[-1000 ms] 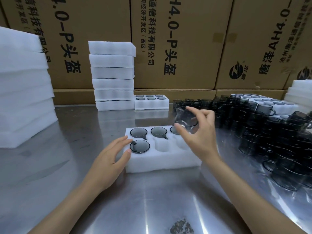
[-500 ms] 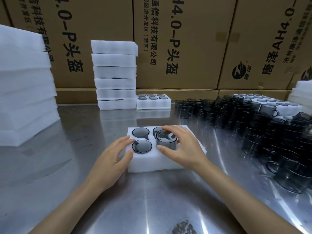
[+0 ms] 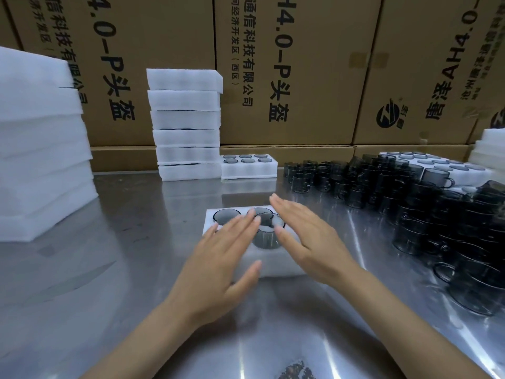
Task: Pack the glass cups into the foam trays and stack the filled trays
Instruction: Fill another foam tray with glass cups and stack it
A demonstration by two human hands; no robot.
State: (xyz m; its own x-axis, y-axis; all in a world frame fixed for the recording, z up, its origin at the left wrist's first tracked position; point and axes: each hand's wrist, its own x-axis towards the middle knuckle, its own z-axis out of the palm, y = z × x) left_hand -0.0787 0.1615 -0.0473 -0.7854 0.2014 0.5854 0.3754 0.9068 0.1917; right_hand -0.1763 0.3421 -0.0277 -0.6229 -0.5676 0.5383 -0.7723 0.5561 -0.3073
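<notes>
Both hands flat over the white foam tray (image 3: 276, 265) mid-table: left hand (image 3: 218, 265) and right hand (image 3: 308, 239), fingers straight, gripping nothing. Between them a smoky-grey glass cup (image 3: 266, 237) stands proud, seemingly half-seated in its pocket.

The right hand (image 3: 308, 236) lets go of the glass cup (image 3: 267, 234), now standing in the foam tray (image 3: 276, 265); the left hand (image 3: 218, 263) slides forward, both hands flat.
</notes>
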